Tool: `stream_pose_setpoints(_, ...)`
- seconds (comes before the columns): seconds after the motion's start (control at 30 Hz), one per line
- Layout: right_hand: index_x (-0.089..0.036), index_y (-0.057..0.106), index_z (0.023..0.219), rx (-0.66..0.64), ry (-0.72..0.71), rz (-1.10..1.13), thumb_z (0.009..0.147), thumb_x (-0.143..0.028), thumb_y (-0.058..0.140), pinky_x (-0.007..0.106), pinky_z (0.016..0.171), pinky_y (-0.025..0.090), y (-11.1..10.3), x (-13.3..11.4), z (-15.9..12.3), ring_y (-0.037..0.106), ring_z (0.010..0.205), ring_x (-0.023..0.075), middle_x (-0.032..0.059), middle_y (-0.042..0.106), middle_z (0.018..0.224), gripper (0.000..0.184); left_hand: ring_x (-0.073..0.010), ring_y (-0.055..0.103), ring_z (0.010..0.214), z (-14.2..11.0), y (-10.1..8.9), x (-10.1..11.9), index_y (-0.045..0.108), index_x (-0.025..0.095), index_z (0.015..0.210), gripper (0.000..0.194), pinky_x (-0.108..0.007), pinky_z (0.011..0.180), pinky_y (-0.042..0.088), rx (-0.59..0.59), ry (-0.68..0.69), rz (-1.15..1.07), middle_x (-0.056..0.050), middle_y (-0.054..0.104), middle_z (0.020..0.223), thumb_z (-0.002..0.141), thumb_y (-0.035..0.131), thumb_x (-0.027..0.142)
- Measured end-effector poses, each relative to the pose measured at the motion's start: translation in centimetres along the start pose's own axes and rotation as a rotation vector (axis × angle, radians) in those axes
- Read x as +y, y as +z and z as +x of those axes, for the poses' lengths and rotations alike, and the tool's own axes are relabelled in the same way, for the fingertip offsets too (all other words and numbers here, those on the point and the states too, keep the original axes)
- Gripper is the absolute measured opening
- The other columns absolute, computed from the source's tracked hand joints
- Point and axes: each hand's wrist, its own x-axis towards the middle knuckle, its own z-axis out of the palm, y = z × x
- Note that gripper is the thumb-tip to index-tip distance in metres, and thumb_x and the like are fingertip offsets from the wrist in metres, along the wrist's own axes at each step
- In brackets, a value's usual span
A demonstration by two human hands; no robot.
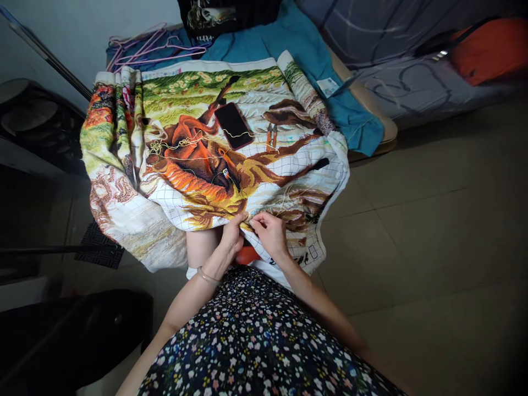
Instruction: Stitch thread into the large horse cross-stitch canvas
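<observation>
A large cross-stitch canvas (198,159) with an orange and brown horse picture is spread over a low table and hangs onto my lap. My left hand (232,235) pinches the canvas's near edge, fingers closed on the cloth. My right hand (269,232) is right beside it, fingers pinched together at the same edge on something too small to make out; pale thread (289,195) runs up from there across the canvas.
A black phone (234,125) and small scissors (271,136) lie on the canvas. Loose yellow thread (165,146) is tangled at its left. Teal cloth (305,60) covers the table behind. Dark furniture stands left; tiled floor (433,236) stretches right.
</observation>
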Motion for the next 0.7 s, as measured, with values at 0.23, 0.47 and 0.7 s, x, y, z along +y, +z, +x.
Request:
stream_pose_setpoints(0.23, -0.018, 0.062, 0.069, 0.009, 0.046, 0.054, 0.077, -0.034, 0.058, 0.025, 0.052, 0.045, 0.0, 0.0, 0.0, 0.056, 0.056, 0.0147, 0.0035, 0.064, 0.063, 0.018, -0.0091, 0.053, 0.063, -0.4, 0.2, 0.2, 0.064, 0.013, 0.068, 0.015, -0.026, 0.072, 0.041, 0.011, -0.007, 0.015, 0.001, 0.064, 0.068, 0.057, 0.073, 0.015)
stream_pose_setpoints(0.47, -0.018, 0.059, 0.08, 0.004, 0.171, 0.176, 0.074, -0.035, 0.062, 0.025, 0.047, 0.046, -0.4, -0.9, 0.5, 0.056, 0.048, 0.0136, 0.0022, 0.065, 0.064, 0.019, -0.0111, 0.057, 0.068, -1.1, 0.7, 0.3, 0.065, 0.015, 0.073, 0.019, -0.028, 0.08, 0.043, -0.007, 0.011, -0.006, 0.0, 0.066, 0.074, 0.057, 0.075, 0.017)
stream_pose_setpoints(0.7, -0.02, 0.058, 0.086, -0.032, 0.034, -0.016, 0.081, -0.028, 0.054, 0.026, 0.053, 0.046, 0.2, -2.3, 2.0, 0.058, 0.051, 0.0143, 0.0015, 0.065, 0.063, 0.01, -0.0115, 0.059, 0.067, -1.1, 0.4, 0.3, 0.068, 0.014, 0.075, 0.021, -0.028, 0.082, 0.044, -0.069, -0.032, -0.006, 0.0, 0.069, 0.074, 0.057, 0.077, 0.019)
